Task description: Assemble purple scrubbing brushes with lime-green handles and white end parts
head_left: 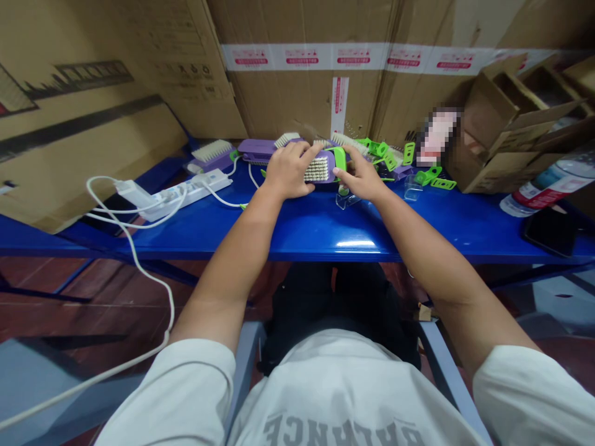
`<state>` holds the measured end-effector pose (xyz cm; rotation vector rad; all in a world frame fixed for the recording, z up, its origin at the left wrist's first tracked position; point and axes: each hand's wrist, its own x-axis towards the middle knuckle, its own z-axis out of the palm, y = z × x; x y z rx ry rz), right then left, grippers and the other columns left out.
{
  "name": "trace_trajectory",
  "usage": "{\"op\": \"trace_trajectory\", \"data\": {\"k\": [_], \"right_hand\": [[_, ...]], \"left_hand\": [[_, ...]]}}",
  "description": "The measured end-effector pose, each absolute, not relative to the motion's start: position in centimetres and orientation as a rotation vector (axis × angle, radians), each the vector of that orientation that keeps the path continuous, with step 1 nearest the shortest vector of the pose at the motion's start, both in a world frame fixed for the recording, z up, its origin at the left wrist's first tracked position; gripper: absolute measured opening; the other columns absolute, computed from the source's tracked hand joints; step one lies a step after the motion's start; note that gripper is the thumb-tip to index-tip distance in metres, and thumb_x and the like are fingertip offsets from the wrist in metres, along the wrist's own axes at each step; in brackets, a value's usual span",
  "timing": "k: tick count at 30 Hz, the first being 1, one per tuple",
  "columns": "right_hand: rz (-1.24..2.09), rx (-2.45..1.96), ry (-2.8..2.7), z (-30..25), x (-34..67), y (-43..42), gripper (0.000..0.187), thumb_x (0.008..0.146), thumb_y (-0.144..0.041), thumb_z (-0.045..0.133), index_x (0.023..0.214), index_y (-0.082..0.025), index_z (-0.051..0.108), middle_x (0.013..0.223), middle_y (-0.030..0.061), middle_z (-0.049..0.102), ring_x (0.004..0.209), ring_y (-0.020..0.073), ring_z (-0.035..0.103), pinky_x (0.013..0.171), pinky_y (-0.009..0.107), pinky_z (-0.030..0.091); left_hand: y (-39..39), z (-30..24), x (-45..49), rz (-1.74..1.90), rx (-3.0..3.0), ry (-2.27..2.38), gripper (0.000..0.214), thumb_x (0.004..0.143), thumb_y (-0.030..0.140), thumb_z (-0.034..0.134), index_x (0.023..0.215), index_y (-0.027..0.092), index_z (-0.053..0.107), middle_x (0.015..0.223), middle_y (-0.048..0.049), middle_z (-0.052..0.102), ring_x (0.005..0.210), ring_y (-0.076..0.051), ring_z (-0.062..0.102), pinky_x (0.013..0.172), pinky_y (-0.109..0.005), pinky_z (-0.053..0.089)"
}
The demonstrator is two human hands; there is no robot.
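A purple scrub brush (317, 169) with pale bristles facing me is held above the blue table. My left hand (290, 168) is closed over its left part, fingers across the top edge. At its right end sits a bright green plastic piece (341, 160). My right hand (361, 176) pinches that end, with the thumb in front and the fingers behind. Just below the right hand, a small clear plastic piece (346, 199) lies on the table. Behind my hands are more purple brushes, one (214, 153) at the left with its bristles up.
Loose green plastic parts (389, 160) lie at the right, beside a divided cardboard box (497, 124). A water bottle (548, 183) and a black phone (551, 230) are farther right. At the left, a white power strip (186, 193) trails cables over the table edge (325, 254). Cardboard stands behind.
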<state>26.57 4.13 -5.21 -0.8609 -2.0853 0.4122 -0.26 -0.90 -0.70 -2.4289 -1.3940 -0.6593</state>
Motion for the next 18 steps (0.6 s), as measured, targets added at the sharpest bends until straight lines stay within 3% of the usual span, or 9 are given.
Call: {"op": "trace_trajectory", "data": {"k": [5, 9, 11, 15, 18], "right_hand": [[0.482, -0.854, -2.051, -5.65, 26.84, 5.14, 0.125, 0.081, -0.108, 0.076, 0.174, -0.029, 0.053, 0.153, 0.0172, 0.080, 0.125, 0.0441, 0.083, 0.117, 0.078, 0.066], [0.517, -0.811, -2.064, -5.45, 26.74, 5.04, 0.127, 0.081, -0.107, 0.076, 0.179, -0.030, 0.049, 0.168, 0.0192, 0.072, 0.137, 0.0466, 0.079, 0.120, 0.079, 0.066], [0.553, -0.816, -2.068, -5.48, 26.66, 4.91, 0.124, 0.086, -0.106, 0.071, 0.181, -0.032, 0.045, 0.165, 0.0179, 0.074, 0.131, 0.0442, 0.081, 0.115, 0.076, 0.069], [0.647, -0.868, -2.077, -5.83, 26.60, 5.00, 0.119, 0.095, -0.101, 0.064, 0.188, -0.032, 0.034, 0.138, 0.0137, 0.084, 0.108, 0.0380, 0.087, 0.103, 0.069, 0.075], [0.695, -0.874, -2.069, -5.80, 26.71, 5.09, 0.122, 0.096, -0.102, 0.061, 0.190, -0.031, 0.030, 0.129, 0.0126, 0.086, 0.103, 0.0371, 0.088, 0.101, 0.067, 0.076]], "left_hand": [[-1.08, -0.70, -0.16, -0.654, -2.439, -1.412, 0.115, 0.076, 0.030, 0.094, 0.182, 0.034, 0.049, 0.168, -0.0159, 0.066, 0.153, -0.049, 0.063, 0.127, -0.062, 0.059], [-1.30, -0.49, -0.05, -0.646, -2.443, -1.440, 0.111, 0.079, 0.030, 0.093, 0.182, 0.034, 0.049, 0.169, -0.0162, 0.065, 0.153, -0.049, 0.064, 0.127, -0.061, 0.059], [-1.43, -0.35, 0.10, -0.633, -2.447, -1.455, 0.109, 0.082, 0.030, 0.091, 0.182, 0.031, 0.049, 0.170, -0.0177, 0.064, 0.154, -0.049, 0.064, 0.129, -0.062, 0.057], [-1.50, -0.29, 0.38, -0.609, -2.440, -1.445, 0.106, 0.084, 0.027, 0.087, 0.184, 0.025, 0.050, 0.173, -0.0200, 0.062, 0.156, -0.049, 0.065, 0.131, -0.061, 0.055], [-1.31, -0.49, 0.36, -0.645, -2.440, -1.419, 0.105, 0.084, 0.027, 0.086, 0.183, 0.027, 0.050, 0.176, -0.0186, 0.062, 0.158, -0.049, 0.064, 0.133, -0.062, 0.054]]}}
